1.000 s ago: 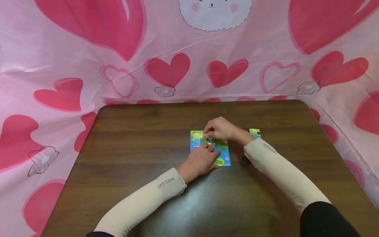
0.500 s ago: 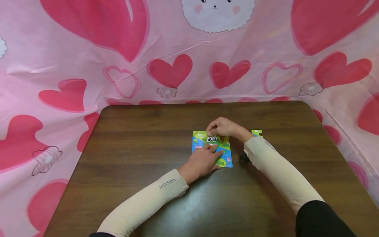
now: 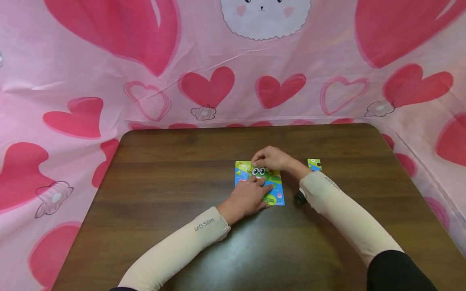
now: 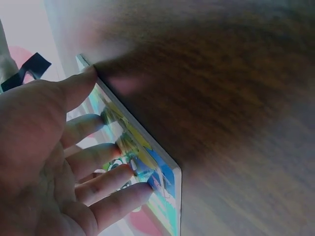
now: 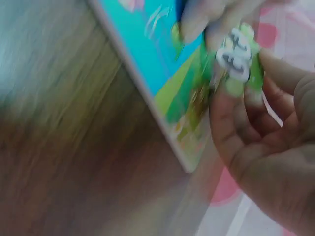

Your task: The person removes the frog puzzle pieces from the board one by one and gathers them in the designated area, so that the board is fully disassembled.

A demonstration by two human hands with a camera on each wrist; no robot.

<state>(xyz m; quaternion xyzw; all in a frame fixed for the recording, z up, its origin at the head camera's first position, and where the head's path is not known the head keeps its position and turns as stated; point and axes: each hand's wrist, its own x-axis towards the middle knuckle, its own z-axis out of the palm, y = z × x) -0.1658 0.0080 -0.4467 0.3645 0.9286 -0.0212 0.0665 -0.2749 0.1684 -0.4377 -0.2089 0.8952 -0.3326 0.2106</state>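
Observation:
A colourful frog jigsaw puzzle board point(image 3: 278, 197) lies flat on the table. My left hand point(image 3: 248, 198) rests on its lower left part; in the left wrist view the spread fingers point(image 4: 120, 201) touch the picture, with the thumb at the board's edge. At the board's upper edge is my right hand point(image 3: 273, 157). Between its thumb and fingers it pinches a green puzzle piece point(image 5: 238, 59) printed with the frog's eyes, clearest in the right wrist view. Whether that piece sits in the board or is lifted I cannot tell.
Another puzzle piece point(image 3: 313, 163) with a notched side lies right of the board, partly behind the right sleeve. A small black object point(image 3: 300, 197) shows by the right wrist. The brown wooden table point(image 3: 164, 173) meets a pink heart-print cloth point(image 3: 207, 89) at the back.
Both hands stay almost in place on the board. The right hand shifts only slightly at the frog's eyes; the whole view sways a little.

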